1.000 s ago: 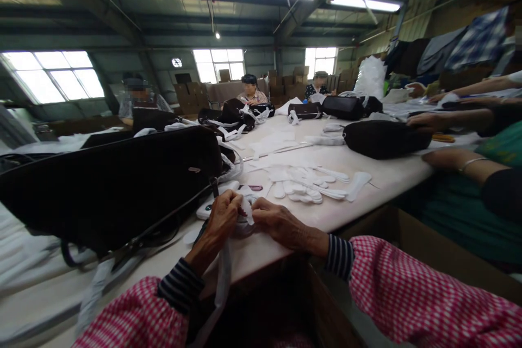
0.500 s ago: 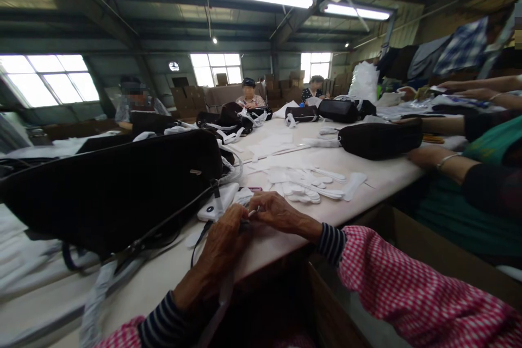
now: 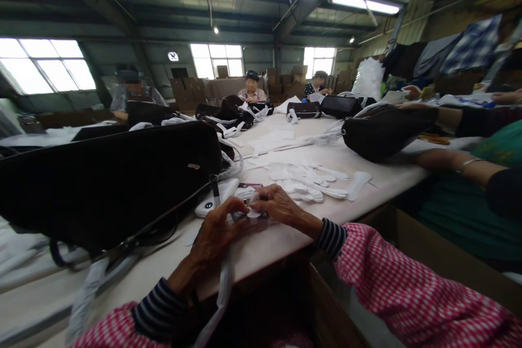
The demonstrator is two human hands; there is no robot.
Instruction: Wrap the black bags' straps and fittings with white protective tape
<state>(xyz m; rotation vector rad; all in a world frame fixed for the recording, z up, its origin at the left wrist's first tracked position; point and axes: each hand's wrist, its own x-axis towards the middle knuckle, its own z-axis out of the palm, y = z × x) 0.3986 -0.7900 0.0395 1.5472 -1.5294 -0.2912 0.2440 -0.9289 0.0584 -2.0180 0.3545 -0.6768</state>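
My left hand (image 3: 216, 231) is closed at the table edge around the end of a bag strap. The strap (image 3: 224, 285), covered in pale wrapping, hangs below that hand over the edge. My right hand (image 3: 281, 206) meets the left one, thumb and fingers pinching a small white piece (image 3: 253, 213) with a rounded end. Small metal-looking hardware shows between the fingertips, too blurred to name. A large black bag (image 3: 110, 185) stands at the left, close to my left hand. Just behind the hands lies a white phone-like object (image 3: 210, 205).
Loose white strips (image 3: 304, 182) lie beyond my right hand, on the pale tabletop (image 3: 261, 255). At right, a co-worker's arm (image 3: 448, 160) reaches around another black bag (image 3: 383, 130). An open cardboard box (image 3: 424, 244) stands below the edge. More people and black bags are farther back.
My hands have shifted slightly, and the white piece now shows between the fingertips. The co-worker's black bag at right has been lifted and tilted. The camera view has moved a little.
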